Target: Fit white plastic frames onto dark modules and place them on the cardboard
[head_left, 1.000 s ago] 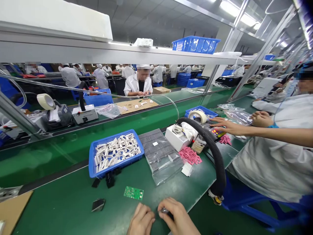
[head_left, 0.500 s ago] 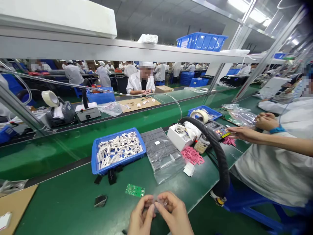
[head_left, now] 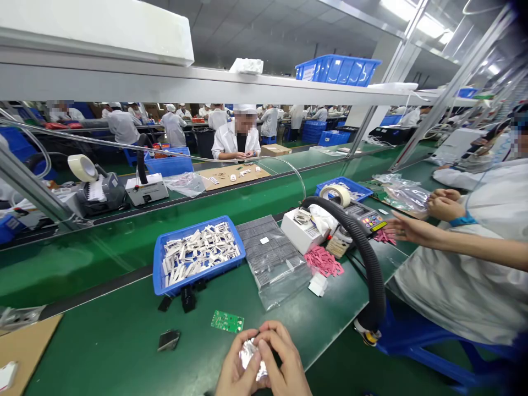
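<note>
My left hand (head_left: pixel 233 367) and my right hand (head_left: pixel 284 360) are close together at the bottom of the view, over the front of the green bench. Between them they pinch a small, shiny, silvery sheet-like piece (head_left: pixel 248 352); its exact kind is unclear, and fingers cover part of it. Just beyond the fingertips lies a green circuit board (head_left: pixel 227 322). Left of that board rests a small dark glossy piece (head_left: pixel 169 340). Several black parts (head_left: pixel 188 298) lie by the near edge of a blue tray (head_left: pixel 158 269) filled with white plastic parts (head_left: pixel 202 247).
Right of the tray lies a plastic bag of grey strips (head_left: pixel 268 247). Beyond are a white box (head_left: pixel 300 231), pink pieces (head_left: pixel 324 261) and a thick black hose (head_left: pixel 373 275) curving over the bench edge. A co-worker's hand (head_left: pixel 408 228) reaches in from the right.
The piece in my fingers has turned and now reflects brightly, and my hands have shifted slightly left. At the right, a co-worker's hand has drawn back from the control panel.
</note>
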A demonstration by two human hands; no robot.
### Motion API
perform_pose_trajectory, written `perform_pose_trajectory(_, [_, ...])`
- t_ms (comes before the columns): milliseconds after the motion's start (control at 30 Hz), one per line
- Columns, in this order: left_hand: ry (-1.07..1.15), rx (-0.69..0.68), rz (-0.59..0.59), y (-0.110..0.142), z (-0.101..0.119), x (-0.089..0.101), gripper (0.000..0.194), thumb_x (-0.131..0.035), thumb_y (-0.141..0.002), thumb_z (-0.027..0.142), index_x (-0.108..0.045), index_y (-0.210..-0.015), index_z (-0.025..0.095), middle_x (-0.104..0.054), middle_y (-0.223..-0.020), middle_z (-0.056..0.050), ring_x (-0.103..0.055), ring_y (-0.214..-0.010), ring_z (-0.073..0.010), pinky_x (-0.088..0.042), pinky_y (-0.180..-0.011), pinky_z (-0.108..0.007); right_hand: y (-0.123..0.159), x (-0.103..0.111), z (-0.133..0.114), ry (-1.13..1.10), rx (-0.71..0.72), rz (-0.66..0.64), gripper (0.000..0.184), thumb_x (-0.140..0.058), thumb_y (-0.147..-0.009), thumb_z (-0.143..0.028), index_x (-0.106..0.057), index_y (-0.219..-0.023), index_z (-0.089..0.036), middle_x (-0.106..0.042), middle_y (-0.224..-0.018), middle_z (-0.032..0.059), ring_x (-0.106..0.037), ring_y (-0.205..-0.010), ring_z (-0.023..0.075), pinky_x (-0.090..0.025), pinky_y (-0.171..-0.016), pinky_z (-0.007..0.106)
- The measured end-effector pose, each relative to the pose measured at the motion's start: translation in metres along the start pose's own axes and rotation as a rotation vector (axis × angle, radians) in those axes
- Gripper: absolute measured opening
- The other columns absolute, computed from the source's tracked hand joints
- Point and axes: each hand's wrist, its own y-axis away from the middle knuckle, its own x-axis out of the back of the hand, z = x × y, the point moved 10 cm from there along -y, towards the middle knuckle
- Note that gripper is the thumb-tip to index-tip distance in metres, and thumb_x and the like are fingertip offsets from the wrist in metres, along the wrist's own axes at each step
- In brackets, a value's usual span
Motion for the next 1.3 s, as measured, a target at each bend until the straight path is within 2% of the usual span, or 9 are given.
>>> perform_pose_trajectory(233, [-0.102,0.007,-0.080,0.003,0.011,-0.003,0.038,-0.079,-0.063,0.037,-0.057,-0.086,0.018,-0.063,-0.062,-0.001,-0.058,-0.053,-0.0109,-0.045,-0.048,-0.020,0.000,0.009,-0.005,-0.015,0.054,-0.082,0.032,-0.039,-0.094,-0.023,-0.053,-0.123,-0.025,-0.053,-0.113,0.0078,-0.061,-0.093,0.0145,-0.049,-0.082,0.021])
perform_pose_trajectory(400, [-0.124,-0.036,-0.040,0.009,0.028,0.001,0.028,-0.073,-0.069,0.034,-0.052,-0.077,0.018,-0.066,-0.088,-0.006,-0.065,-0.074,-0.0193,-0.046,-0.054,-0.024,-0.002,0.047,0.035,0.007,-0.124,0.062,0.025,-0.041,-0.095,-0.034,-0.062,-0.098,-0.021,-0.060,-0.099,0.0069,-0.060,-0.091,0.0179,-0.048,-0.078,0.023])
perform_pose_trajectory(533, [-0.224,-0.082,-0.063,0.013,0.039,-0.002,0.011,-0.060,-0.079,0.024,-0.050,-0.078,0.019,-0.055,-0.064,0.002,-0.052,-0.057,-0.0097,-0.035,-0.050,-0.020,0.003,0.057,0.051,0.030,-0.187,0.041,0.026,-0.045,-0.093,-0.038,-0.063,-0.087,-0.020,-0.061,-0.087,0.0047,-0.060,-0.077,0.0175,-0.046,-0.069,0.025])
perform_pose_trajectory(667, [-0.253,-0.042,-0.030,0.014,0.036,0.002,0.007,-0.047,-0.076,0.012,-0.049,-0.078,0.019,-0.052,-0.066,0.003,-0.049,-0.058,-0.0088,-0.034,-0.052,-0.020,0.008,0.046,0.042,0.091,-0.124,-0.042,0.015,-0.053,-0.090,-0.033,-0.063,-0.091,-0.021,-0.062,-0.087,0.0040,-0.059,-0.079,0.0184,-0.046,-0.072,0.028])
perform_pose_trajectory(733, [-0.270,-0.033,-0.003,0.014,0.034,0.006,0.005,-0.046,-0.079,0.020,-0.048,-0.075,0.018,-0.049,-0.065,0.003,-0.046,-0.053,-0.0071,-0.030,-0.047,-0.019,0.010,0.038,0.036,0.121,-0.093,-0.079,0.012,-0.055,-0.088,-0.028,-0.063,-0.094,-0.021,-0.063,-0.089,0.0041,-0.059,-0.083,0.0194,-0.047,-0.075,0.029])
perform_pose_trajectory(933, [-0.340,-0.075,0.113,0.013,0.035,0.026,0.039,-0.051,-0.077,0.060,-0.043,-0.073,0.022,-0.024,-0.044,0.013,-0.010,-0.037,-0.0028,-0.008,-0.035,-0.017,0.009,0.026,0.020,0.195,-0.025,-0.106,0.011,-0.054,-0.088,-0.021,-0.062,-0.095,-0.021,-0.064,-0.092,0.0049,-0.058,-0.090,0.0211,-0.048,-0.080,0.033])
perform_pose_trajectory(1100, [-0.337,-0.069,0.180,0.018,0.040,0.038,0.040,-0.052,-0.076,0.062,-0.043,-0.076,0.022,-0.021,-0.046,0.013,-0.010,-0.039,-0.0030,-0.007,-0.036,-0.016,0.006,0.027,0.013,0.200,-0.020,-0.087,0.012,-0.051,-0.090,-0.024,-0.062,-0.092,-0.020,-0.064,-0.087,0.0057,-0.059,-0.084,0.0206,-0.049,-0.076,0.032])
perform_pose_trajectory(1233, [-0.297,-0.114,0.224,0.031,0.058,0.052,0.040,-0.054,-0.075,0.061,-0.046,-0.080,0.022,-0.021,-0.044,0.013,-0.011,-0.039,-0.0031,-0.009,-0.035,-0.016,-0.001,0.023,0.004,0.130,0.003,-0.064,0.017,-0.048,-0.092,-0.027,-0.063,-0.090,-0.019,-0.064,-0.082,0.0055,-0.061,-0.075,0.0184,-0.050,-0.069,0.029])
perform_pose_trajectory(1300, [-0.284,-0.202,0.338,0.050,0.083,0.070,0.042,-0.058,-0.073,0.059,-0.051,-0.089,0.021,-0.025,-0.042,0.012,-0.016,-0.037,-0.0036,-0.013,-0.034,-0.016,-0.006,0.018,0.000,0.082,0.032,-0.049,0.019,-0.047,-0.092,-0.028,-0.063,-0.089,-0.019,-0.063,-0.079,0.0050,-0.060,-0.072,0.0172,-0.049,-0.066,0.026])
